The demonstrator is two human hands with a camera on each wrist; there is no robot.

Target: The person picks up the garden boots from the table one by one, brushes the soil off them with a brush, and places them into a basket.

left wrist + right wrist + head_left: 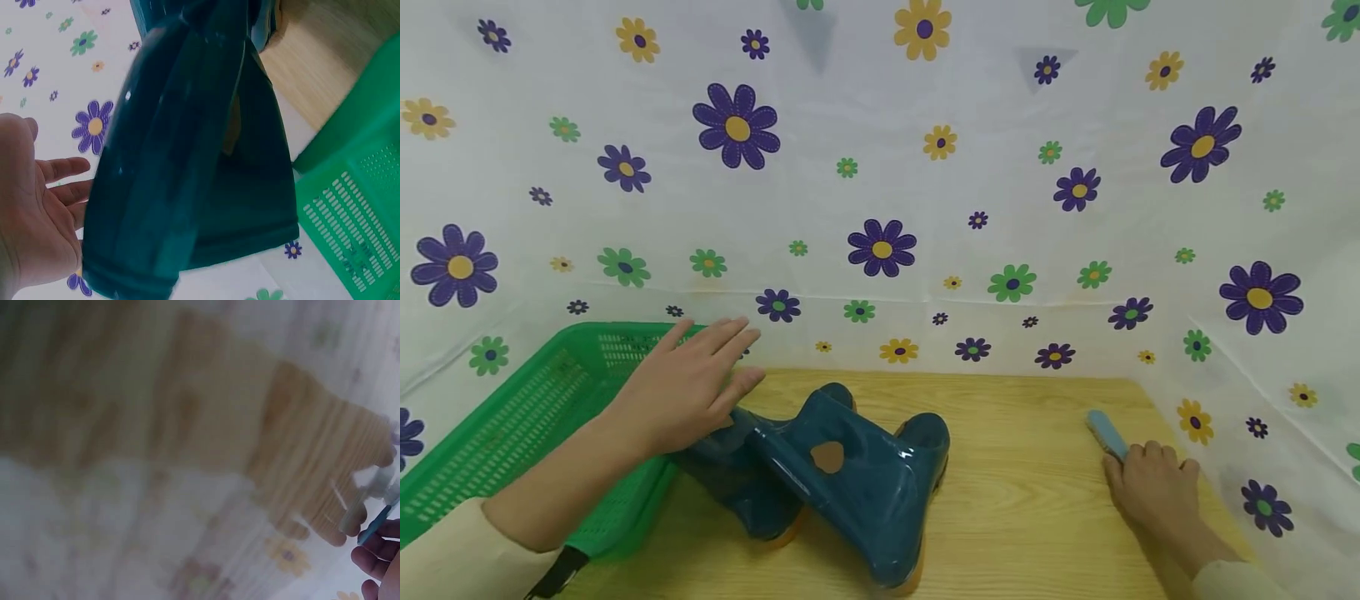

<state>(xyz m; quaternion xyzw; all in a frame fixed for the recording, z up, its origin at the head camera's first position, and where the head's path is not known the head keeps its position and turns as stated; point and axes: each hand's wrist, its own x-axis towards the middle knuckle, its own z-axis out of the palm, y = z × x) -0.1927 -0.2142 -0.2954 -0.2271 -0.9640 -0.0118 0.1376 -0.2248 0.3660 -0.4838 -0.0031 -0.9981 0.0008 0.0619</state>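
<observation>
Two dark teal rubber boots lie on their sides on the wooden table, the right boot (868, 492) overlapping the left boot (730, 479). A brown patch (827, 457) marks the right boot's side. My left hand (688, 387) is spread over the left boot's shaft and the basket's edge, holding nothing. In the left wrist view its fingers are extended beside a boot shaft (150, 181); contact is unclear. At the table's right side, my right hand (1156, 492) grips a light blue brush (1105, 429) with pale bristles along one side. The right wrist view is distorted.
A green perforated plastic basket (527, 417) stands at the left, close beside the boots. White flower-patterned sheeting (1000, 250) hangs behind the wooden table (1015, 467) and along its right side.
</observation>
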